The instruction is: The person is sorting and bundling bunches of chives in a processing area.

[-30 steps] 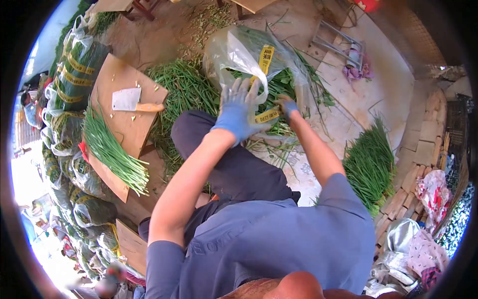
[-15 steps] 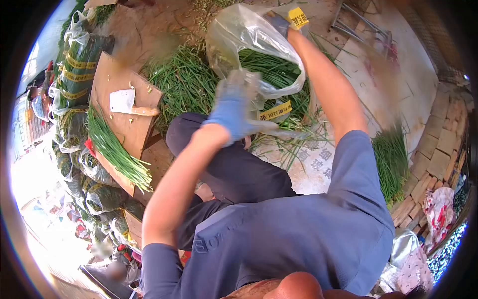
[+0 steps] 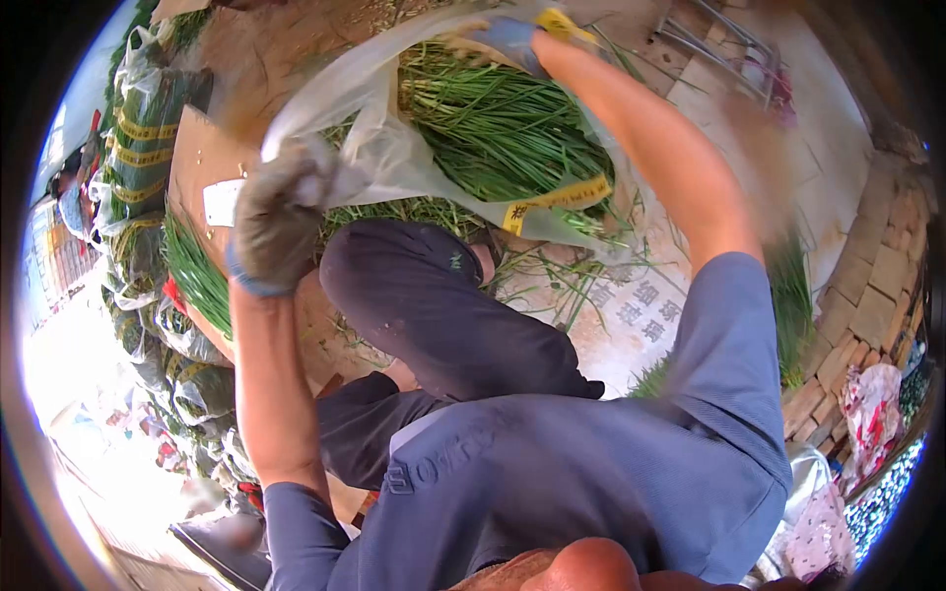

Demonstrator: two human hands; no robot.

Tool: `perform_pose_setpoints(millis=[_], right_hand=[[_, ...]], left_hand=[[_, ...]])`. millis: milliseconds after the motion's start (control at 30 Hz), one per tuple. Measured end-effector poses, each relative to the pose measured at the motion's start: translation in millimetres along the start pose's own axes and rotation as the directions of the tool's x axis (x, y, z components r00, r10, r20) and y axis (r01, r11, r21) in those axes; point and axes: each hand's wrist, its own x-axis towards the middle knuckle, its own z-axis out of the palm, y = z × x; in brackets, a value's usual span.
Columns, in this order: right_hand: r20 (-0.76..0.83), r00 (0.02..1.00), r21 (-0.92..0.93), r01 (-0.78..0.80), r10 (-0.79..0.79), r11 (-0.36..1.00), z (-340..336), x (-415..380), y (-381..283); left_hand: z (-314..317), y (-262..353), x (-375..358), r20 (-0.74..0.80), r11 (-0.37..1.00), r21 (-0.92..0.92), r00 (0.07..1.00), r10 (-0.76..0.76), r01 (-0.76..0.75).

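Bare ground (image 3: 631, 305) littered with loose green stalks fills the middle of the view, with a brick edge (image 3: 877, 295) on one side and a wooden board (image 3: 192, 163) on the other, where a cleaver (image 3: 219, 202) lies flat near a row of trimmed chives (image 3: 197, 276). Beyond the board stands a stack of wrapped bundles (image 3: 138, 138) banded in yellow tape. Both gloved hands are raised in front of the seated person, stretching a clear plastic bag (image 3: 394, 158) between them. The left hand (image 3: 276, 222) is clenched on a gathered fold at one end of the bag, fingers curled tight into the plastic. The right hand (image 3: 512, 37) is up near the top of the view and closed on the other end of the bag; the blur there hides exactly how its fingers lie. Inside the bag, a thick bunch of chives (image 3: 503, 128) hangs lifted clear of the ground, above the person's bent knee (image 3: 394, 266), and a strip of yellow tape (image 3: 557, 197) runs across the bag's lower side. To handle this well, I would judge that both grips need to stay firm and level so that the bunch settles toward the bottom without spilling from the mouth; the thin plastic looks likely to stretch or tear if pulled too hard, and the stalks could bend if the bag sags between the hands
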Motion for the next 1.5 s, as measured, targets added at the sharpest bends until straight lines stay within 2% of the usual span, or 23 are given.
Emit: perform_pose_setpoints(millis=[33,67,133,233,300,333,367,433,500,533,667,733,800,867,900,1033,1133,1167,1267,1300,1400,1433,1500], right_hand=[[-0.104,0.995,-0.188,-0.025,0.005,0.982,0.9,-9.3,1.3],[-0.207,0.978,-0.361,-0.086,0.010,0.929,2.2,-19.6,0.6],[-0.331,0.943,-0.569,-0.194,-0.007,0.799,23.9,-37.8,-7.6],[-0.327,0.940,-0.857,-0.251,-0.100,0.450,74.9,-39.1,14.9],[-0.230,0.967,-0.948,-0.197,-0.110,0.248,113.0,-32.8,30.9],[-0.239,0.968,-0.942,-0.213,-0.074,0.259,124.6,-24.2,37.0],[-0.249,0.968,-0.936,-0.230,-0.042,0.267,133.7,-12.7,42.9],[-0.274,0.962,-0.933,-0.268,0.009,0.239,145.5,9.4,52.9],[-0.333,0.943,-0.929,-0.329,0.009,0.167,154.9,31.7,72.5],[-0.364,0.931,-0.923,-0.361,0.007,0.133,157.2,43.4,81.7],[-0.395,0.919,-0.905,-0.388,-0.004,0.176,137.6,77.9,112.2],[-0.394,0.910,-0.883,-0.413,0.128,0.223,114.0,61.9,57.0],[-0.415,0.893,-0.814,-0.449,0.173,0.369,87.7,39.2,4.7],[-0.444,0.895,-0.731,-0.389,0.042,0.561,63.6,27.3,11.4],[-0.464,0.886,-0.679,-0.345,-0.014,0.648,50.9,18.6,16.4],[-0.468,0.869,-0.691,-0.247,-0.161,0.679,20.2,-12.8,8.3],[-0.479,0.847,-0.476,-0.030,-0.231,0.879,10.5,-38.0,6.5],[-0.448,0.823,-0.553,0.051,-0.348,0.832,11.2,-45.2,7.2],[-0.442,0.807,-0.337,0.254,-0.391,0.906,19.9,-71.8,-9.2],[-0.442,0.816,-0.253,0.285,-0.373,0.924,20.3,-81.4,-13.0],[-0.429,0.791,-0.294,0.333,-0.435,0.896,6.1,-102.2,-4.4],[-0.454,0.783,-0.303,0.313,-0.425,0.900,5.7,-109.1,-7.2],[-0.513,0.799,-0.240,0.216,-0.313,0.946,8.4,-125.9,-17.8]], left_hand=[[2.8,15.7,-9.8,-0.080,1.000,0.007,0.997,-0.007,0.008],[1.8,27.4,-15.1,0.006,0.997,-0.068,1.000,-0.027,0.027],[3.8,42.8,-18.8,-0.028,0.999,-0.020,0.999,-0.040,0.039],[12.7,44.4,-10.4,-0.133,0.999,-0.030,0.991,0.030,-0.035],[15.0,43.2,-0.7,-0.060,0.995,0.010,0.993,0.104,-0.103],[17.4,42.1,2.6,-0.024,0.991,0.027,0.991,0.131,-0.130],[22.1,41.7,3.7,-0.119,0.993,-0.029,0.986,0.113,-0.117],[24.0,37.3,3.2,-0.104,0.985,0.076,0.981,0.161,-0.153],[15.5,46.8,6.4,0.000,0.995,0.084,0.999,0.045,-0.045],[14.6,45.3,7.2,-0.033,0.996,0.078,0.999,0.038,-0.035],[8.4,43.6,2.1,-0.077,0.989,0.145,0.997,0.027,-0.016],[-8.8,43.8,0.3,-0.025,0.980,0.198,0.999,0.027,-0.021],[-19.6,47.7,0.8,0.016,0.965,0.258,0.999,0.050,-0.053],[-21.2,45.6,-1.4,0.019,0.907,0.402,0.991,0.131,-0.127],[-29.6,41.1,2.8,0.031,0.965,0.236,0.993,0.113,-0.117],[-46.7,30.9,13.1,0.156,0.978,-0.188,0.980,0.124,-0.094],[-33.7,27.2,11.1,-0.066,0.980,0.024,0.978,0.199,-0.198],[-30.0,23.2,10.9,-0.127,0.968,0.047,0.960,0.250,-0.246],[-26.0,8.5,4.2,-0.258,0.892,0.264,0.865,0.431,-0.366],[-22.2,4.9,-1.6,-0.257,0.808,0.418,0.800,0.543,-0.415],[6.1,-15.8,-34.2,-0.084,0.356,0.822,0.523,0.848,-0.444],[24.4,-28.8,-42.6,-0.016,0.294,0.837,0.518,0.855,-0.461],[70.1,-64.1,-38.8,0.058,0.403,0.757,0.668,0.742,-0.514]])
